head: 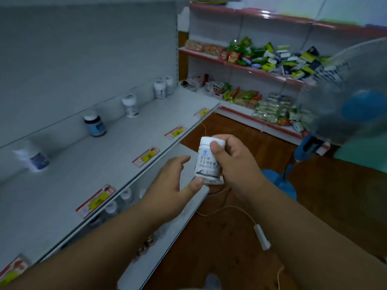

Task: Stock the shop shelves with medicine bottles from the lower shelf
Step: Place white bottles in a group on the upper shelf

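My right hand (236, 162) grips a white medicine bottle (206, 162) with dark print, held upright in front of the shelf edge. My left hand (173, 181) is beside it, fingers loosely spread, its thumb touching the bottle's base. On the upper grey shelf (88, 164) several bottles stand apart along the back: a white one (33, 156) at the left, a dark blue-labelled one (95, 125), a white one (130, 105), and two white ones (163, 86) at the far end. More bottles (119, 203) show dimly on the lower shelf (167, 233), under the upper one.
Red and yellow price tags (95, 200) line the upper shelf's front edge. A standing fan (351, 97) with a blue base is at the right. Shelves of snack packets (272, 57) fill the back wall. A white cord with a switch (261, 236) lies on the brown floor.
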`<state>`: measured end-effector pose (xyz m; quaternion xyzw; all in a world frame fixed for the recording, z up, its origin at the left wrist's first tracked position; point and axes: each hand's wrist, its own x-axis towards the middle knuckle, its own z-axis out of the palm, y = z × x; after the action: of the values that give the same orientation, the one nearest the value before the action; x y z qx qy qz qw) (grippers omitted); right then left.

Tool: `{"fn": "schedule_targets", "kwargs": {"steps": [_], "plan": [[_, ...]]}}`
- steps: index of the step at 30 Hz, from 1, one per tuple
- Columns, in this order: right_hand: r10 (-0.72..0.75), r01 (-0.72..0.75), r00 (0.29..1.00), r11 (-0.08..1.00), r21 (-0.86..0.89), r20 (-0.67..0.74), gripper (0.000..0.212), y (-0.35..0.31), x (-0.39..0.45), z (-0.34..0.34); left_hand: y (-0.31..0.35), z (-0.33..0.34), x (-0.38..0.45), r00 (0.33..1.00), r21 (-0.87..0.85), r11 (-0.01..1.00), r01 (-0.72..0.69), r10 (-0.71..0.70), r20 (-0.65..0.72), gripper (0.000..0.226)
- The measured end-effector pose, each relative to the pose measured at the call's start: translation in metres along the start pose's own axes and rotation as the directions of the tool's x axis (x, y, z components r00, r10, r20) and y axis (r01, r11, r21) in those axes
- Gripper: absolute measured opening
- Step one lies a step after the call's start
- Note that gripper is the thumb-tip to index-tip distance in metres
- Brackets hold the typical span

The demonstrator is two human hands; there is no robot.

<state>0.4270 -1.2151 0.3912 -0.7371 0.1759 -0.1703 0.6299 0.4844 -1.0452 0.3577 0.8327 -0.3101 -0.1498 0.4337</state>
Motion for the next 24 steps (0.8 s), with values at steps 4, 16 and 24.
{"fn": "schedule_targets", "kwargs": {"steps": [4, 16, 24], "plan": [[0.002, 0.003, 0.995, 0.999, -0.048, 0.104, 0.018, -0.002, 0.085, -0.023, 0.012, 0.006, 0.061, 0.987, 0.019, 0.994, 0.109, -0.106, -0.117, 0.093], [-0.002, 0.083, 0.950, 0.966, -0.246, 0.313, 0.031, 0.013, 0.311, -0.019, -0.042, -0.013, 0.260, 0.957, 0.146, 0.963, 0.226, -0.191, -0.217, 0.095], [-0.128, 0.465, 0.802, 0.748, -0.473, 0.584, 0.035, 0.022, 0.433, 0.018, -0.081, -0.018, 0.360, 0.880, 0.473, 0.751, 0.460, -0.315, -0.355, 0.091]]}}
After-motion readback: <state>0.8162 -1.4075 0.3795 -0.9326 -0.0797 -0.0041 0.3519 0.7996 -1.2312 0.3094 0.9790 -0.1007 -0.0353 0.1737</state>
